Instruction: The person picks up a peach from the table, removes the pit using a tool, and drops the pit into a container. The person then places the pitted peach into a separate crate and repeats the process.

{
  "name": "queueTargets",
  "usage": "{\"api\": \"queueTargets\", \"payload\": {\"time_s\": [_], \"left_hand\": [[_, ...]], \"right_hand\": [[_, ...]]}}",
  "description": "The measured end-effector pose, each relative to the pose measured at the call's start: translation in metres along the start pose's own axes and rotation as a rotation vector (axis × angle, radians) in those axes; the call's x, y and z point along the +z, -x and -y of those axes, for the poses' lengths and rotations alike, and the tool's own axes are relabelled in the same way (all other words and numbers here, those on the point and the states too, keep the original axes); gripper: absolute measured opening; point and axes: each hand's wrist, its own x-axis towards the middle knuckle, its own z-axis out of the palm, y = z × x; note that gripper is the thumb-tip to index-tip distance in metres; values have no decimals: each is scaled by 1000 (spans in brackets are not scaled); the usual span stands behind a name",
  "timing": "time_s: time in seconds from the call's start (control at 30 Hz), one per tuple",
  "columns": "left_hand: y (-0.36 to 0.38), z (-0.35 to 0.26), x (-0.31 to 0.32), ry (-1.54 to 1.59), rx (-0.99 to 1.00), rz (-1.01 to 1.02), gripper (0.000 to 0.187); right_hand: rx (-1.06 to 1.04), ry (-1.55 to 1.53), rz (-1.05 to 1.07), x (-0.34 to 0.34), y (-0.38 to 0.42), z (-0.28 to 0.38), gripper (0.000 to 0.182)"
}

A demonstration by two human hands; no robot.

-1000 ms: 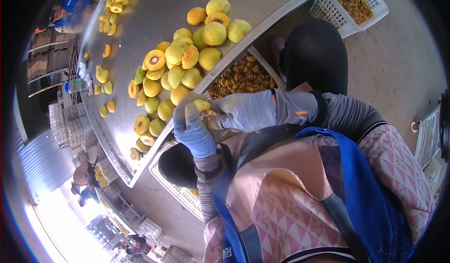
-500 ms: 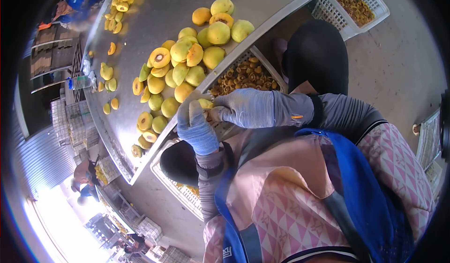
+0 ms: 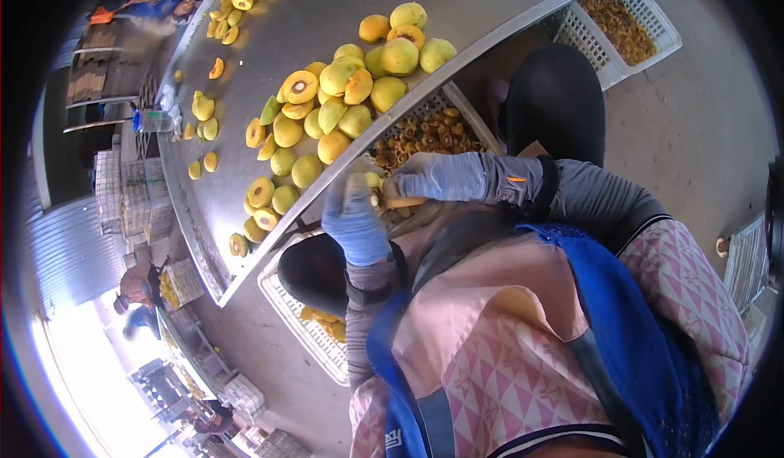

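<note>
Nearest is the person's own front, a pink patterned apron with blue straps [image 3: 621,311]. Just beyond it the left hand [image 3: 353,223], in a blue knitted glove, has its grip clamped on a small yellow fruit [image 3: 371,182] at the near edge of the table. The right hand [image 3: 441,178], in a grey-blue glove, meets it from the right, touching the same fruit; whether its grip is together on a tool I cannot tell, as the fingers are blurred. Below the hands sits a white slotted plastic crate [image 3: 304,329] with yellow pieces in it. Just beyond the hands, a white plastic basket of brown fruit stones [image 3: 425,131] lies at the table edge. Farther off, a heap of whole and halved yellow fruits [image 3: 343,107] spreads over the shiny metal table [image 3: 269,17]. At far right a second white basket of brown stones [image 3: 621,13] stands on the floor.
</note>
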Motion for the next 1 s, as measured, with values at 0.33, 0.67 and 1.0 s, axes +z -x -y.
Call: {"api": "queueTargets", "payload": {"time_s": [0.33, 0.67, 1.0], "left_hand": [[13, -19, -83, -68, 49, -177, 63], [-7, 70, -286, -1108, -98, -14, 29], [-182, 70, -52, -1194, 451, 263, 54]], "right_hand": [[-232, 762, -287, 7, 13, 13, 33], [-2, 1042, -212, 12, 23, 34, 30], [-62, 953, -332, 2, 18, 34, 30]]}}
